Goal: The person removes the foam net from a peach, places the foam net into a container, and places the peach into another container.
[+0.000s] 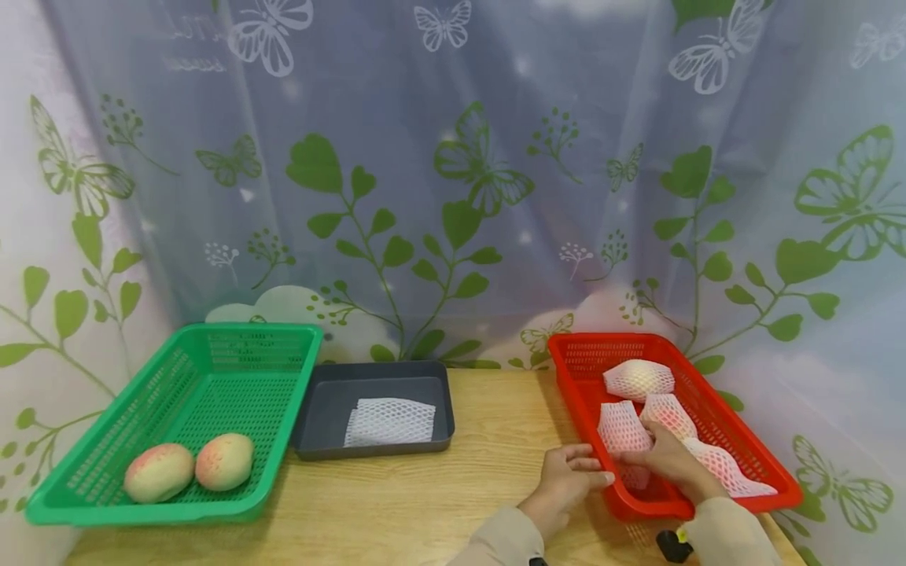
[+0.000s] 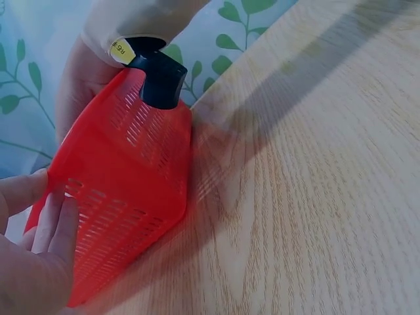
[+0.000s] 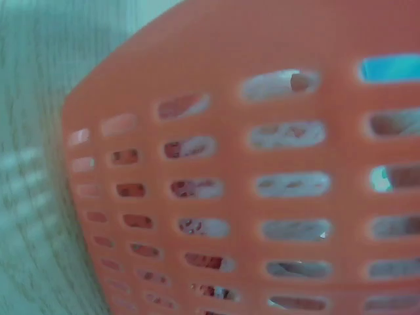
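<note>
In the head view a red basket (image 1: pixel 715 393) stands at the right, holding several peaches in white foam nets. My left hand (image 1: pixel 566 479) pinches its near left rim, with the thumb at the rim and the fingers against the outer wall in the left wrist view. Inside the basket my right hand (image 1: pixel 672 460) holds the left netted peach (image 1: pixel 619 424), thumb across it and fingers at its right side. Close by lie a second netted peach (image 1: pixel 668 413), a third (image 1: pixel 640 379) farther back, and another wrapped one (image 1: pixel 729 468) partly behind the hand. Only the basket's slotted wall (image 3: pixel 236 197) fills the right wrist view.
At the left a green basket (image 1: pixel 300 393) holds two bare peaches (image 1: pixel 161 472). Beside it a dark grey tray (image 1: pixel 325 409) contains white foam netting (image 1: pixel 392 420). All stand on a wooden table (image 1: pixel 396 503), with a patterned curtain (image 1: pixel 396 196) behind.
</note>
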Demonstrator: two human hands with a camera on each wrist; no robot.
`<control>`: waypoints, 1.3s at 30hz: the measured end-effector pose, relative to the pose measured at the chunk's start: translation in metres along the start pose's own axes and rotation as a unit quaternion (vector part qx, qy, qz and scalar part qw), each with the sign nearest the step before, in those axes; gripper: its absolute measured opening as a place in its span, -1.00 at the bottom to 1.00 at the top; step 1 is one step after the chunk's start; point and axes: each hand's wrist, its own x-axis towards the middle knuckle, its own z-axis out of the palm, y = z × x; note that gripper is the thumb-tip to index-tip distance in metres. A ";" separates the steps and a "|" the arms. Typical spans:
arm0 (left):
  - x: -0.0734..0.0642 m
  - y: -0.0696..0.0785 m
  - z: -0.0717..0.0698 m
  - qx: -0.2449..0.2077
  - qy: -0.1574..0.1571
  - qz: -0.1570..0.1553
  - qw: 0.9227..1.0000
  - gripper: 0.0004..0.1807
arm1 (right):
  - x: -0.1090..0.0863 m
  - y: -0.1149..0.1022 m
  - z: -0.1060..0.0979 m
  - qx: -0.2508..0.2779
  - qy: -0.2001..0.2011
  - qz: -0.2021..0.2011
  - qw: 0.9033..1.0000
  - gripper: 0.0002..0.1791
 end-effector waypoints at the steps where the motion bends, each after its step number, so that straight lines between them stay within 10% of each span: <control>1: -0.001 0.000 0.000 -0.003 0.000 0.000 1.000 -0.58 | -0.001 0.000 0.000 0.001 0.004 0.002 1.000 0.08; 21: -0.001 0.000 -0.012 0.019 -0.034 -0.007 0.999 -0.63 | -0.016 -0.018 -0.011 0.112 0.045 -0.011 0.993 0.04; 39: 0.012 0.042 -0.055 -0.002 -0.081 0.052 0.995 -0.49 | -0.038 -0.072 -0.010 0.110 0.064 -0.073 0.989 0.01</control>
